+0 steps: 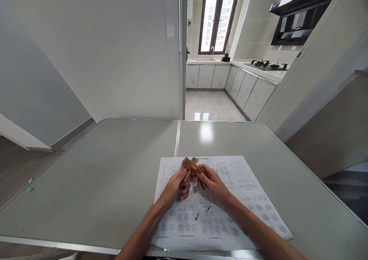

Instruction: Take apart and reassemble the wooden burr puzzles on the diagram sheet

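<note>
A small wooden interlocking puzzle (190, 165) of crossed brown bars is held up just above a printed paper sheet (244, 191). My left hand (176, 186) is closed around its lower left bars. My right hand (211, 180) pinches the bars on its right side with fingertips. Both hands meet over the upper middle of the sheet. The sheet is covered with rows of small diagrams and lies on the grey-green table (100, 183).
The table has a seam down its middle (176, 137) and a metal front edge (57, 244). A small teal speck (30, 190) lies near the left edge. Beyond the table a white wall panel (115, 53) and a doorway into a kitchen with cabinets (247, 87).
</note>
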A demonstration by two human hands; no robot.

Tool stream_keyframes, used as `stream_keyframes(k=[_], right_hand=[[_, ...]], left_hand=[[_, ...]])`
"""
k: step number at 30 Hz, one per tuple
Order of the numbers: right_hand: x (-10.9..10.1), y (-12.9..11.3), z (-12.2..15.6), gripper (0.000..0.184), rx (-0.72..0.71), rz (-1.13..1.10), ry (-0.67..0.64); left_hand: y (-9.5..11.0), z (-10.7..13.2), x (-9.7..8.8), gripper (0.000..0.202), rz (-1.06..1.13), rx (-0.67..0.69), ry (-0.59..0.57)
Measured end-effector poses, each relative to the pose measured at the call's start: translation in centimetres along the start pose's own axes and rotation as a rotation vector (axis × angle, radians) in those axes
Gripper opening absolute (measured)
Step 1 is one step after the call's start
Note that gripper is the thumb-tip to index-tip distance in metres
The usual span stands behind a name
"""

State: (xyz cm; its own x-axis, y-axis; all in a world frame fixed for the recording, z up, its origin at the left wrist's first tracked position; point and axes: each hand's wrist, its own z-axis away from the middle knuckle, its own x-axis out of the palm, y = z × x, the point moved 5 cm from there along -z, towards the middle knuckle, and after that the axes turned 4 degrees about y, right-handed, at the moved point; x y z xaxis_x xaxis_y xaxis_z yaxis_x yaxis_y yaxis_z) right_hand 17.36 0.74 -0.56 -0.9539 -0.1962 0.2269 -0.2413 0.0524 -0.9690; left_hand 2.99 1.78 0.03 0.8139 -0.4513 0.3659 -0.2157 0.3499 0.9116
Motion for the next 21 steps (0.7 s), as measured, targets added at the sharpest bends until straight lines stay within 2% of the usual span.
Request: stream_keyframes(k=[6, 13, 21], right_hand=[[-0.07, 0.21, -0.09, 0.038, -0.013, 0.021, 0.032], [-0.35, 0.36, 0.14, 0.039, -0.014, 0.096, 0.051], [-0.66, 0.19, 0.06, 0.035, -0.024, 0.092, 0.108]], left_hand=[[0.27, -0.02, 0.16, 0.051, 0.036, -0.001, -0.016], [0.17, 0.45, 0.6, 0.05, 0.027, -0.057, -0.088], [0.08, 0.22, 0.48, 0.048, 0.111, -0.082, -0.055]])
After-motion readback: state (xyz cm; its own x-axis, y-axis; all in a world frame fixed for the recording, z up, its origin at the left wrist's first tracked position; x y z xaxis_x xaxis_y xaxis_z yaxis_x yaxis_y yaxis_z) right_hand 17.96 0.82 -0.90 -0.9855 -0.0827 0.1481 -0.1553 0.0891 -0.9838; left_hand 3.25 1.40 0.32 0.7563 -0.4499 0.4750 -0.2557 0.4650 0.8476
